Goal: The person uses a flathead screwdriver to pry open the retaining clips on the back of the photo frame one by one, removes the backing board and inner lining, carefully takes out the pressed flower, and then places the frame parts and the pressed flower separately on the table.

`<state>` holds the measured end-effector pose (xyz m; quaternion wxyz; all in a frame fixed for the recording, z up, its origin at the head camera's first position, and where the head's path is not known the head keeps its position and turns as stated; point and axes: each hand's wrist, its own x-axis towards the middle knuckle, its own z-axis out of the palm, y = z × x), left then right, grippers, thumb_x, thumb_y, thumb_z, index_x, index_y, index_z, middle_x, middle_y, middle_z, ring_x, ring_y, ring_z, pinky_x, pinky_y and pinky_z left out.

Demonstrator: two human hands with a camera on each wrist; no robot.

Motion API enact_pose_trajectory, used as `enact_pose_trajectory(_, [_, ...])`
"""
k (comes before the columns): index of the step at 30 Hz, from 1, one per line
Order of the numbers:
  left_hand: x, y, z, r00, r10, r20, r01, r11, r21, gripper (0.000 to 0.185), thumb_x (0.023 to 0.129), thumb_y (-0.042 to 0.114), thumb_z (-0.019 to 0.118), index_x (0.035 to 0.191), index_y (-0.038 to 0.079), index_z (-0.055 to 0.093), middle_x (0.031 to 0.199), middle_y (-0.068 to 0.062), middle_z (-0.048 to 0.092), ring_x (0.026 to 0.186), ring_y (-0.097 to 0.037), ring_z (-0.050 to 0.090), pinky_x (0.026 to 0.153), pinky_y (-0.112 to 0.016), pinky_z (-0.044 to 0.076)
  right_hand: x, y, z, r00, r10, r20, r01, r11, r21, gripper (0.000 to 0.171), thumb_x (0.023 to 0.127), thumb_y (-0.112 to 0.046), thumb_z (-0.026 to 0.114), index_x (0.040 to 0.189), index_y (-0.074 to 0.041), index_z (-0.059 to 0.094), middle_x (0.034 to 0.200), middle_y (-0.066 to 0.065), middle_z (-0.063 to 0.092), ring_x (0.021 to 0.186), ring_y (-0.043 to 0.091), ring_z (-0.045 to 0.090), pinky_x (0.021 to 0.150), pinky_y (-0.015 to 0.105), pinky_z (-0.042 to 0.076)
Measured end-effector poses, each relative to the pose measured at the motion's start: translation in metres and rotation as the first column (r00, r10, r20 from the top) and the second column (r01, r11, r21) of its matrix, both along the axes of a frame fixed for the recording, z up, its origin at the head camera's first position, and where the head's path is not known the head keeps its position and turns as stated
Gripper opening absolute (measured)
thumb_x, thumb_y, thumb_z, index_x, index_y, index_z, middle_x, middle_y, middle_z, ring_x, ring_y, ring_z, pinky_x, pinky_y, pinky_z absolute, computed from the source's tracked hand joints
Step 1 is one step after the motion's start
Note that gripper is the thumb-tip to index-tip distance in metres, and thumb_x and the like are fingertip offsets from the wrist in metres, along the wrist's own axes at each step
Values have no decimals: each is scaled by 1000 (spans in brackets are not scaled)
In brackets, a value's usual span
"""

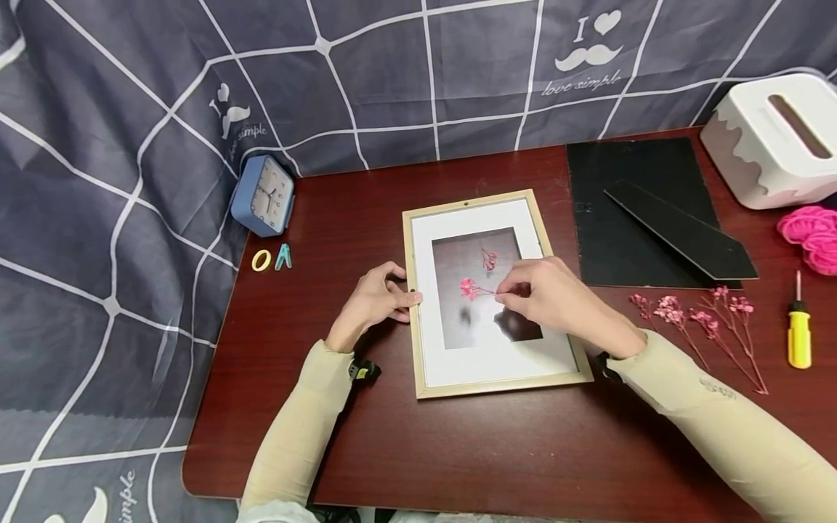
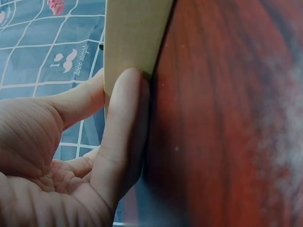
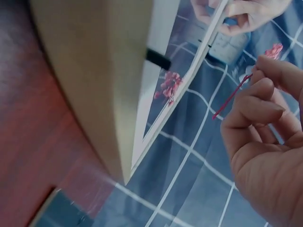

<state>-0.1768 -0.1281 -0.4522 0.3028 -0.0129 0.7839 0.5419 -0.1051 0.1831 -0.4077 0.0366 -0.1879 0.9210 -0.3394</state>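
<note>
A light wooden picture frame [image 1: 503, 391] with a white mat lies on the table, its pane reflecting the surroundings. At its left side, my left hand [image 1: 374, 296] holds the edge, thumb on the top and a finger [image 2: 124, 101] against the outer side. Over the window, my right hand [image 1: 546, 290] pinches the thin stem of a pink flower sprig [image 1: 468, 289] between thumb and fingertips; in the right wrist view its stem [image 3: 229, 99] sticks out past the fingers. Another small pink sprig [image 1: 490, 260] shows inside the window, farther up.
More pink sprigs [image 1: 713, 319] lie right of the frame, below a black backing board [image 1: 634, 247] with its stand. A yellow screwdriver [image 1: 799, 338], pink yarn [image 1: 817, 232] and a tissue box [image 1: 771, 138] stand farther right. At left are a blue clock [image 1: 264, 196], yellow ring [image 1: 261, 260] and teal clip [image 1: 283, 256].
</note>
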Motion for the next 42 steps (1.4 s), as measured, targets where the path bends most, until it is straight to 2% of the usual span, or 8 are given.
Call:
enact_pose_trajectory(5, [0,1,0,1000,-22,-7,22,1000,-11,52,94,4,85,137,-2,56,83,-5,57,71,-15,77,72,-39,74,21,20,-2,987,-158,-25,157,986,-51,7,90,-6,86,88,-13,86,80,-1,77,68,9,54,56,20,42])
enact_pose_trajectory(11, [0,-1,0,999,-29,-15,28,999,-38,54,95,6,85,139,-1,54,86,-6,57,71,-14,77,72,-36,74,48,44,-8,943,-331,17,332,940,-78,5,88,-9,90,90,-8,85,77,2,77,66,6,51,53,18,40])
enact_pose_trajectory(17, [-1,-1,-1,999,-39,-18,38,999,-36,56,95,8,85,140,-2,53,87,-6,57,71,-14,78,74,-37,74,76,69,-19,885,-464,35,464,886,8,11,89,-16,90,94,-7,86,77,4,78,66,7,51,53,22,39])
enact_pose_trajectory(21, [0,-1,-1,999,-30,-16,29,999,-36,55,95,7,85,140,-1,53,87,-6,58,70,-15,78,73,-37,74,86,87,-26,851,-524,40,518,850,95,21,93,-23,87,99,-4,85,64,-2,70,63,10,47,51,26,35])
enact_pose_trajectory(25, [1,-1,1,1000,-26,-15,26,999,-37,55,95,7,85,140,-1,54,87,-6,57,70,-14,78,73,-37,74,89,103,-31,829,-559,22,549,821,153,22,95,-24,85,92,-2,83,55,-6,59,62,14,46,50,28,31])
enact_pose_trajectory(28, [2,0,1,1000,-27,-16,26,999,-38,55,95,6,84,140,-1,54,87,-6,55,71,-14,77,73,-37,74,88,111,-34,819,-571,45,556,811,182,22,95,-21,83,88,-1,81,57,-1,64,63,18,48,50,29,31])
enact_pose_trajectory(34, [2,-1,1,999,-28,-18,28,999,-33,54,95,5,84,140,-1,54,88,-6,56,70,-14,77,73,-37,74,80,121,-34,820,-561,112,527,817,236,19,95,-17,81,92,2,82,77,18,77,69,26,56,56,29,36])
enact_pose_trajectory(42, [1,-1,-1,999,-26,-19,25,999,-21,54,95,4,84,139,-2,54,87,-6,56,69,-13,77,73,-37,74,75,125,-33,831,-528,177,468,834,293,17,95,-17,80,84,-3,80,68,6,70,71,28,55,58,30,36])
